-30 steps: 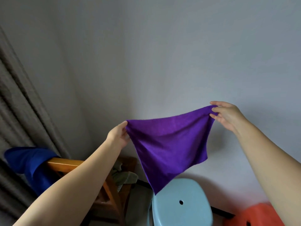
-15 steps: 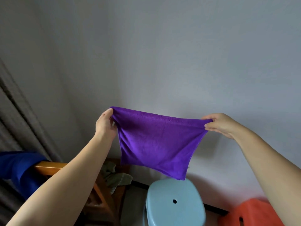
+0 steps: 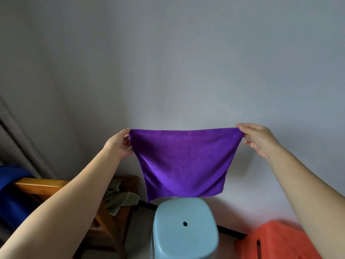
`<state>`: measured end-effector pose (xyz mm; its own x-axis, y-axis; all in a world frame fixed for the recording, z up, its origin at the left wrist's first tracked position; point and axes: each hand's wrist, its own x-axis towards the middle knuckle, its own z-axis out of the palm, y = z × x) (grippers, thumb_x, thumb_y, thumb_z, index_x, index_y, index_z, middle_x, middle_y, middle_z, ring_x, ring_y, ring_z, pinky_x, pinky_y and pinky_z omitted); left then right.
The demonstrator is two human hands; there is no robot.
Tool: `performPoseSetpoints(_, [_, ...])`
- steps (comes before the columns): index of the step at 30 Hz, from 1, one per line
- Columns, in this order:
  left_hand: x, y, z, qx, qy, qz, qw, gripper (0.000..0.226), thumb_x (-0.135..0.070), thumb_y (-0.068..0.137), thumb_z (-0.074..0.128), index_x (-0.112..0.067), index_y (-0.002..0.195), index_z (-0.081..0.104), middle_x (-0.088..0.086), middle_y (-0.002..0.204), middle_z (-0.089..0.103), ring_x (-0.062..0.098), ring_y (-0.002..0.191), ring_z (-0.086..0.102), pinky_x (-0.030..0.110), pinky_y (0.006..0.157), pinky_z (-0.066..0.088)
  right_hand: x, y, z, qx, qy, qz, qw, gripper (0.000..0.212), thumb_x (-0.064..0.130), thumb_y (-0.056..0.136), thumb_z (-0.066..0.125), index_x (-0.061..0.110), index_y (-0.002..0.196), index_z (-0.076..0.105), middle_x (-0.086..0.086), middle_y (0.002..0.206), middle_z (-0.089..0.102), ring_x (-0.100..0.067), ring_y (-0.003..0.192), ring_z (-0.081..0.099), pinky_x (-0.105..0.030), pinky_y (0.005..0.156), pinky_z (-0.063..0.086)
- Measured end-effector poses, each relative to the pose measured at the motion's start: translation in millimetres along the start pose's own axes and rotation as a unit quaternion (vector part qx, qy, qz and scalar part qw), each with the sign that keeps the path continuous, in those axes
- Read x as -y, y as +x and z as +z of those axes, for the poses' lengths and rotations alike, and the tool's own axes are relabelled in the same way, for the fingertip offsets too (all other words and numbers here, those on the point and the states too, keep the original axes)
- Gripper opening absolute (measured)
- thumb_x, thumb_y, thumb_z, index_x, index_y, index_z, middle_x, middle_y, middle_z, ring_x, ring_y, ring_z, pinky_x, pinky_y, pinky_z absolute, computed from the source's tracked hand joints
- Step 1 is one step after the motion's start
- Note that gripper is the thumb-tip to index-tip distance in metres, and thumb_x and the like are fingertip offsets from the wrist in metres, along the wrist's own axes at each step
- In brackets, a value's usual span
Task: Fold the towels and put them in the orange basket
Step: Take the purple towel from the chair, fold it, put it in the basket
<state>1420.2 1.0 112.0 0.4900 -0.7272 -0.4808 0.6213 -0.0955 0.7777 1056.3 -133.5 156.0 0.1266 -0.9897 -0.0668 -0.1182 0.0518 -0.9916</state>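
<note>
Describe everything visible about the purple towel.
The purple towel is a plain, roughly square cloth that looks like soft, fuzzy microfibre. It hangs unfolded in the air in front of a pale wall, top edge stretched nearly level. The left hand pinches its upper left corner and the right hand its upper right. The sides taper inward with soft creases; the lower edge hangs free just above the light blue stool, apparently not touching it.

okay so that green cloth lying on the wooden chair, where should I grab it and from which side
Judging from this view, pinch the green cloth at the loose corner spilling over the wooden chair seat's front edge, coming from above on the stool side. It lies crumpled, and the left arm hides its other part.
</note>
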Motion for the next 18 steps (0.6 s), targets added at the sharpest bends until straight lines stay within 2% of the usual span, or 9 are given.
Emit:
performPoseSetpoints(3, [14.2,3.1,-0.8,-0.020,0.048,-0.048,0.997,0.021,-0.022,0.092,0.057,-0.014,0.074,0.051,0.000,0.066,0.052,0.012,0.063,0.048,0.026,0.058,0.043,-1.6,2.7,-3.3,-0.017,-0.066,-0.039,0.997,0.014,0.015,0.091,0.057,0.021,0.093,0.069,0.010,0.077,0.059,-0.009,0.066,0.042,-0.020,0.053,0.028])
performPoseSetpoints(5, [23.1,4.0,-2.6,-0.021,0.065,-0.095,0.993,0.025,-0.021,0.091,0.055,-0.014,0.068,0.050,0.001,0.050,0.054,0.012,0.055,0.048,0.023,0.048,0.043,-1.2,4.0,-2.6,-0.022,-0.073,-0.050,0.996,0.016,0.014,0.091,0.056,0.020,0.098,0.069,0.008,0.071,0.053,-0.009,0.062,0.037,-0.016,0.047,0.030])
performPoseSetpoints(7, [31.4,3.1,-2.8,0.001,0.078,-0.154,0.985,0.032,-0.022,0.091,0.053,-0.014,0.060,0.048,0.001,0.040,0.051,0.012,0.048,0.047,0.018,0.044,0.041,-0.9,5.7,-0.2,-0.019,-0.048,-0.047,0.998,0.017,0.011,0.091,0.055,0.016,0.101,0.069,0.005,0.073,0.054,-0.010,0.058,0.039,-0.012,0.038,0.029])
performPoseSetpoints(8, [35.5,4.1,-2.2,0.013,0.090,-0.178,0.980,0.034,-0.025,0.091,0.052,-0.015,0.059,0.047,0.002,0.040,0.049,0.012,0.049,0.043,0.020,0.046,0.039,0.1,5.8,1.4,-0.018,-0.031,-0.039,0.999,0.017,0.010,0.092,0.055,0.015,0.101,0.068,0.003,0.075,0.056,-0.010,0.058,0.042,-0.011,0.037,0.031])
performPoseSetpoints(11, [48.3,12.7,-0.4,0.035,0.124,-0.228,0.965,0.034,-0.030,0.091,0.057,-0.016,0.061,0.046,0.002,0.052,0.042,0.010,0.054,0.031,0.017,0.043,0.038,2.1,7.8,4.5,-0.014,0.019,-0.030,0.999,0.016,0.009,0.093,0.054,0.016,0.096,0.068,0.002,0.083,0.061,-0.011,0.065,0.056,-0.013,0.047,0.046])
performPoseSetpoints(13, [54.2,20.4,2.6,0.035,0.141,-0.240,0.960,0.031,-0.022,0.090,0.060,-0.014,0.063,0.046,0.001,0.061,0.036,0.009,0.056,0.029,0.015,0.040,0.043,3.1,12.2,3.7,-0.023,0.048,-0.037,0.998,0.015,0.007,0.092,0.054,0.013,0.098,0.067,0.000,0.087,0.062,-0.012,0.068,0.058,-0.014,0.052,0.052])
performPoseSetpoints(15, [57.0,26.7,5.0,0.037,0.158,-0.240,0.957,0.030,-0.015,0.091,0.058,-0.012,0.064,0.046,0.002,0.065,0.034,0.009,0.058,0.029,0.019,0.040,0.049,3.4,18.8,-0.2,-0.037,0.060,-0.047,0.996,0.018,0.005,0.092,0.053,0.008,0.104,0.066,-0.001,0.088,0.062,-0.014,0.070,0.058,-0.014,0.056,0.055])
performPoseSetpoints(18, [55.1,36.0,4.7,0.041,0.175,-0.234,0.956,0.024,-0.011,0.090,0.059,-0.008,0.068,0.051,0.005,0.063,0.043,0.010,0.059,0.036,0.020,0.041,0.051,1.0,28.4,-8.4,-0.054,0.063,-0.057,0.995,0.022,0.004,0.092,0.053,0.004,0.111,0.064,-0.004,0.087,0.060,-0.015,0.071,0.058,-0.014,0.059,0.056])
